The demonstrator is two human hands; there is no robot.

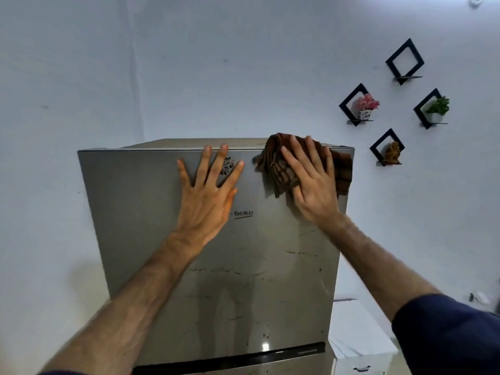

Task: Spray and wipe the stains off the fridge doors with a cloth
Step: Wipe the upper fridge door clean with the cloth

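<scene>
Right hand (311,182), fingers flat, presses the brown cloth (281,169) at the fridge door (151,212)'s top right corner; dark stains (300,253) lie below it.

- The left hand (209,185) lies flat, fingers spread, on the upper fridge door (151,239), at 12 o'clock from the "beko" logo (243,213).
- The right hand (311,182) presses a brown cloth (281,169) against the door's top corner at 1 o'clock.
- Dark stains (301,253) streak the door at 5 o'clock from the logo.
</scene>
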